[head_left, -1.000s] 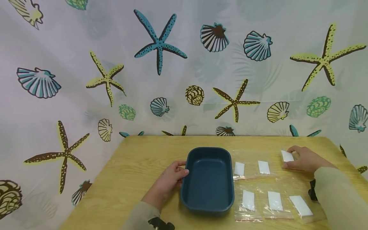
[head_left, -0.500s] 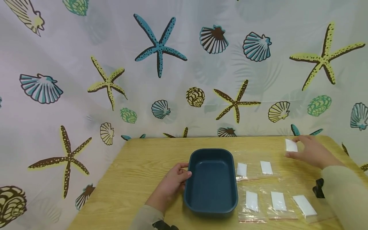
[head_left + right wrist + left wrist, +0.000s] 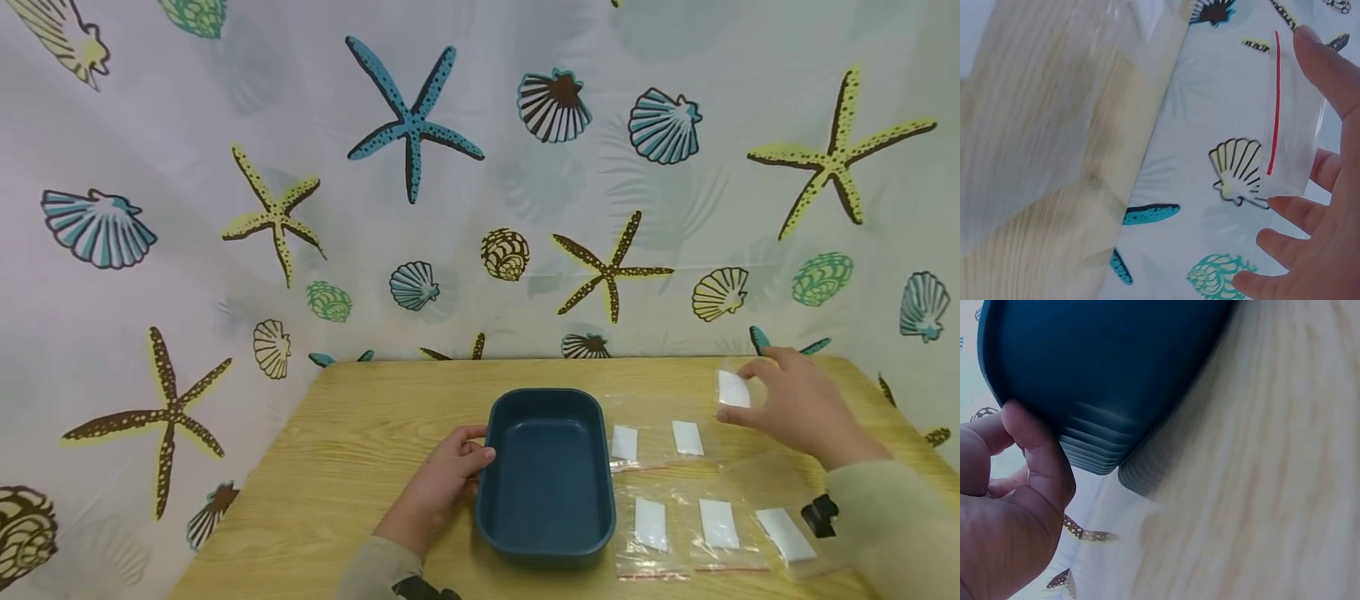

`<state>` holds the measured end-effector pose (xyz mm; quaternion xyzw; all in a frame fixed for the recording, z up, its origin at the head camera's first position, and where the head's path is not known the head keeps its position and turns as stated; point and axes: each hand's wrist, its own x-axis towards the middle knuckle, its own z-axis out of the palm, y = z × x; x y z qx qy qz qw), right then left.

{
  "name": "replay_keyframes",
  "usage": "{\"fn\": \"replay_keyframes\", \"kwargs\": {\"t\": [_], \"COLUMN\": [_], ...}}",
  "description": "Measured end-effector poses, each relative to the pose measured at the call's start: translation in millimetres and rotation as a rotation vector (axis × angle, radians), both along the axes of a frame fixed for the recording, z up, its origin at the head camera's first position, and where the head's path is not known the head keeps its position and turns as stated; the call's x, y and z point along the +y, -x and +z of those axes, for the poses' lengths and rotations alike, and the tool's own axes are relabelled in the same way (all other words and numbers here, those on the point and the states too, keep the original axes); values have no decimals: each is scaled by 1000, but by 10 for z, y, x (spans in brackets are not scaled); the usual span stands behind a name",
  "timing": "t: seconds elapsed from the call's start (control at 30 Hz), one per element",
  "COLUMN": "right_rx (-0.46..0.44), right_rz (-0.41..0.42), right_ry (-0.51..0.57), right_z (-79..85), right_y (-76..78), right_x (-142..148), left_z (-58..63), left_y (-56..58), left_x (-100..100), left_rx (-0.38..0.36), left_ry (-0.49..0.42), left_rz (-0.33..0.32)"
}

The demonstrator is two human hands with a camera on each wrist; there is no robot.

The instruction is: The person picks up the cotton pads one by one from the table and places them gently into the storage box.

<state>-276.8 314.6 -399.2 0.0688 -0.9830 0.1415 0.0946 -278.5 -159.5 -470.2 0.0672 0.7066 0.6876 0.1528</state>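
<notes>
While left grip (image 3: pixel 450 467) holds dark-blue rectangular tray (image 3: pixel 546 492), right grip (image 3: pixel 798 408) pinches clear white-filled plastic bag (image 3: pixel 732 389), shifted left, nearer tray.

From here I count six bagged white packets (image 3: pixel 718 523): one held, two nearer the back edge of the tabletop (image 3: pixel 360 433), three farther from it. I count one blue container (image 3: pixel 546 483) and two hands (image 3: pixel 801 406).

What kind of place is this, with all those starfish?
Probably an indoor work corner, though which room I can't tell. A white starfish-printed cloth hangs behind a light wood-grained table bearing a dark blue rectangular tub and clear plastic bags with flat white inserts.
</notes>
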Motion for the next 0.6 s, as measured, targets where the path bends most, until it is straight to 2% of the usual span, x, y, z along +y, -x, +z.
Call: {"fn": "replay_keyframes", "kwargs": {"t": [0.2, 0.37, 0.6], "right_rx": [55, 92, 150], "right_rz": [52, 93, 150], "right_ry": [-7, 15, 52], "right_z": [9, -4, -1], "right_y": [-116, -238, -345], "right_x": [-243, -453, -780], "left_z": [-36, -61, -61], "left_y": [8, 25, 39], "left_x": [-14, -22, -11], "left_rx": [-5, -17, -3], "left_ry": [-10, 6, -18], "left_rz": [-3, 1, -11]}}
